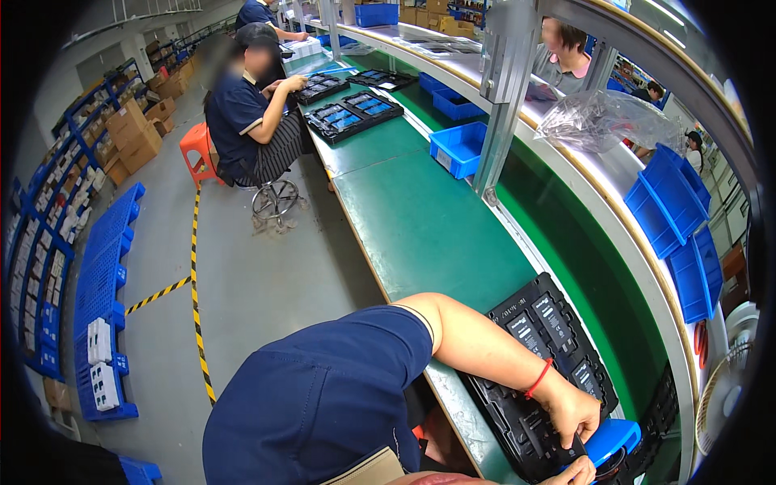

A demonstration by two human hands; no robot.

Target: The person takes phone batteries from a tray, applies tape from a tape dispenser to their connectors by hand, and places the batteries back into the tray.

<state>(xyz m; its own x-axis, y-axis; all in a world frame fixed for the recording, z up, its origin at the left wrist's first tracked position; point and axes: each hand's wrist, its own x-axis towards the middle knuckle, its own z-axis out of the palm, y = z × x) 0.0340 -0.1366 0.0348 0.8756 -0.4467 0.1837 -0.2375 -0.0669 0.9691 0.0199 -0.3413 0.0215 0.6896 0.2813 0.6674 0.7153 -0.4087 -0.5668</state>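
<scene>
My left hand [574,414], with a red cord at its wrist, reaches over a black moulded tray [505,420] at the lower right. Its fingers are closed on a flat black piece [574,451], whose kind I cannot make out. My right hand [575,472] is cut off by the lower edge. Its fingers are bent against the same piece's lower end. Just right of both hands is a rounded blue device [614,440] with a dark side. Dark flat battery packs [552,317] with pale print lie in the tray's compartments.
The green workbench [404,218] runs away to the far left, with more black trays [353,115] on it. A seated co-worker [255,113] handles parts there. Blue bins [459,149] stand by the metal post [505,105]. A green belt [558,218] runs alongside the bench.
</scene>
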